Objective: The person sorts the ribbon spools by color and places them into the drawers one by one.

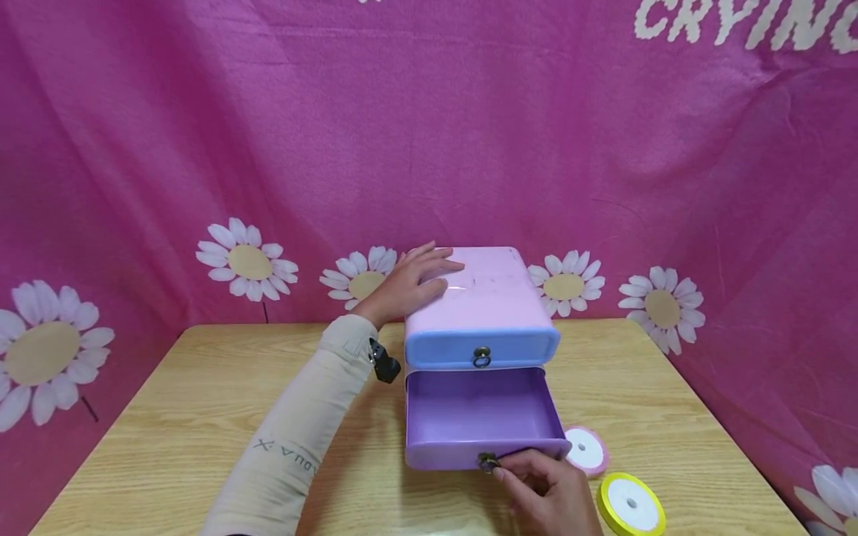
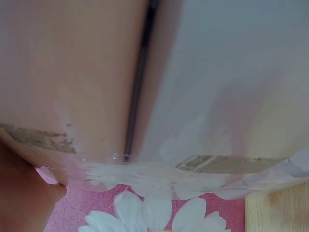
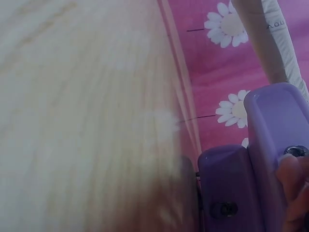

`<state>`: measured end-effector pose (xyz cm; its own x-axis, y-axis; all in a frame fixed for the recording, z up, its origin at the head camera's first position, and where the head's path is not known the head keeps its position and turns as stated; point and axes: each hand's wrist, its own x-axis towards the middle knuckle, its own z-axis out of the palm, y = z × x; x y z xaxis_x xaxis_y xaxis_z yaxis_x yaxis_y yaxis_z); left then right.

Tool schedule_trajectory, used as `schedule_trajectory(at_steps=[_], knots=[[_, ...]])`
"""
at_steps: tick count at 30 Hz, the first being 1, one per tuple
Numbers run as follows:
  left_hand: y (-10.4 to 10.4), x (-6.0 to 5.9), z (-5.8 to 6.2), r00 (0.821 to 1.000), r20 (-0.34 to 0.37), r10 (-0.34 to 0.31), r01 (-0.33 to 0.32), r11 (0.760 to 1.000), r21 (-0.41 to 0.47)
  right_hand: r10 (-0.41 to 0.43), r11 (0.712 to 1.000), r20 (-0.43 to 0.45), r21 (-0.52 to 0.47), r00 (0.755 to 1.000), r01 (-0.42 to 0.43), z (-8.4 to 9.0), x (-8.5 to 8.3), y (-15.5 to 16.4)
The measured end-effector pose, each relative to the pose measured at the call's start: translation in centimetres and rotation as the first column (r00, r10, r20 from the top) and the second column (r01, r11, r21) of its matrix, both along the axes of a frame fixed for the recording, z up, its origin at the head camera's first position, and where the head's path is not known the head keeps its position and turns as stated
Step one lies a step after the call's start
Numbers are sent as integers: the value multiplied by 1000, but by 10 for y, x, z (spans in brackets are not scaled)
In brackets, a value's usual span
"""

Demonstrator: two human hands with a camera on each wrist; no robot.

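Right hand (image 1: pixel 546 491) pinches drawer ring (image 1: pixel 487 461) | left hand (image 1: pixel 412 281) flat on box (image 1: pixel 485 298) | sleeve (image 1: pixel 295 439) "AQUA X"

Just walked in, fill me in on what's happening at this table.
A person is working a small two-drawer box on a wooden table. The left hand rests flat on the box's pink top, while the right hand pinches the ring pull of the purple bottom drawer, which stands pulled out and looks empty. The blue top drawer is shut. A pink ribbon spool and a yellow ribbon spool lie beside the right hand.

tbl L (image 1: pixel 167 417): free | R: 2 ribbon rolls (image 1: pixel 606 476) by drawer (image 1: pixel 482 417)
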<state>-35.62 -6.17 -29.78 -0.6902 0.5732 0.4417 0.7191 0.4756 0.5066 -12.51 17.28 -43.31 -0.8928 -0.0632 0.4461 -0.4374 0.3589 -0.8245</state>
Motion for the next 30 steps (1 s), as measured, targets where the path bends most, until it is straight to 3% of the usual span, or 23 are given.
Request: schedule_trajectory(at_steps=[3, 7, 11, 16, 30], knots=[[1, 0, -1, 1000, 5, -1, 1, 1000, 6, 44, 999, -61, -11, 997, -44, -4, 1, 1], [1, -1, -2, 1000, 9, 8, -8, 1000, 12, 24, 1000, -80, -1, 997, -24, -7, 4, 2], [1, -2, -3, 1000, 7, 12, -12, 1000, 18, -53, 998, 58, -11, 997, 54, -3, 11, -1], [2, -2, -3, 1000, 11, 7, -7, 1000, 28, -115, 991, 268, -37, 956, 130, 5, 18, -5], [1, -1, -4, 1000, 14, 9, -10, 1000, 30, -133, 990, 388, 6, 912, 141, 13, 24, -6]])
